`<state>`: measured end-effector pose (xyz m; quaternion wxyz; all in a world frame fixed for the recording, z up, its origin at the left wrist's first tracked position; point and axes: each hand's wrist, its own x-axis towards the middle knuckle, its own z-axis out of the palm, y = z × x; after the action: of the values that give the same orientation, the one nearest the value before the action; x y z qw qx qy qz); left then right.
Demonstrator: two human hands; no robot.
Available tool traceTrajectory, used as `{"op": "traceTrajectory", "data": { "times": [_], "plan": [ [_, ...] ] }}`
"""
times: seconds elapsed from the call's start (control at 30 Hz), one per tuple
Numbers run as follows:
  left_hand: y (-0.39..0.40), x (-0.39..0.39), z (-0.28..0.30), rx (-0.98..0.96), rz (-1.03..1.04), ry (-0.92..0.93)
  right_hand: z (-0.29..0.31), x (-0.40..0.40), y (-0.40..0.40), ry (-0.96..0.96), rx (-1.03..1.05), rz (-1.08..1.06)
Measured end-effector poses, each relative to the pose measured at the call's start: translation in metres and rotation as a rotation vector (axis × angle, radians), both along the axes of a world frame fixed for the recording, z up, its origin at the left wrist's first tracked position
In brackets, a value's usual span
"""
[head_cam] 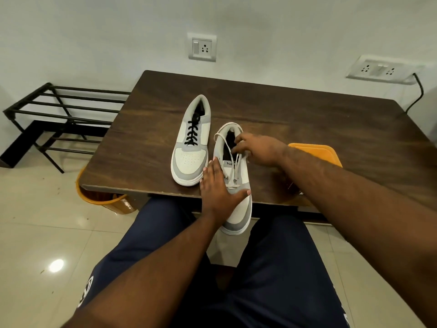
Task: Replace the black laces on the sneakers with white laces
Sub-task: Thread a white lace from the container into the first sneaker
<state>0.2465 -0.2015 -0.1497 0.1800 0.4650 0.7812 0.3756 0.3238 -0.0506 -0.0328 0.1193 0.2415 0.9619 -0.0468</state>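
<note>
A black metal rack (63,119) stood by the wall at far left, beside a dark wooden table (295,119) on which two grey-and-white sneakers lay, toes toward the seated person. An orange bin (106,200) sat on the tiled floor under the table's left corner. The left sneaker (191,157) rested flat on the tabletop, threaded with one black lace (192,131). Just to its right, the right sneaker (238,207) hung with its toe past the table's near edge, over the person's lap in dark blue shorts (272,268). The left hand (217,188) lay flat on that shoe's left side, fingers straight and together, thumb spread across the toe box, pressing rather than gripping. One white lace (233,162) ran loosely through the lower eyelets, with a loop trailing round the heel collar. The right hand (257,150) reached in from the right, arm extended across the table, its fingers curled at the shoe's opening and pinching the white lace near the tongue. An orange tray (316,150) sat on the table behind that wrist. Two socket plates were fixed to the wall: one (202,47) above the table's far edge, another (380,69) at right with a black cable (417,93) hanging beside it.
</note>
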Motion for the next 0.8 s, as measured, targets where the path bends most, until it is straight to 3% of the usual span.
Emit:
{"op": "traceTrajectory", "data": {
  "times": [0.2,0.33,0.4,0.57,0.7,0.8],
  "plan": [
    [-0.002,-0.001,-0.003,-0.010,0.005,0.013,0.019,-0.017,0.007,-0.078,0.310,0.137],
    [0.000,-0.002,-0.002,-0.041,-0.004,-0.016,0.038,-0.028,0.018,-0.063,0.441,0.104],
    [0.000,-0.003,-0.002,-0.053,-0.008,-0.017,0.033,-0.031,0.020,-0.041,0.404,0.030],
    [0.000,-0.001,0.000,-0.064,0.004,-0.008,0.020,-0.041,0.016,0.096,0.010,-0.281],
    [0.001,-0.001,0.000,-0.088,0.010,-0.011,-0.004,-0.046,-0.004,-0.047,0.096,-0.313],
    [0.001,-0.001,0.001,-0.091,0.001,-0.019,-0.022,-0.050,-0.013,0.018,0.066,-0.381]
  ]
}}
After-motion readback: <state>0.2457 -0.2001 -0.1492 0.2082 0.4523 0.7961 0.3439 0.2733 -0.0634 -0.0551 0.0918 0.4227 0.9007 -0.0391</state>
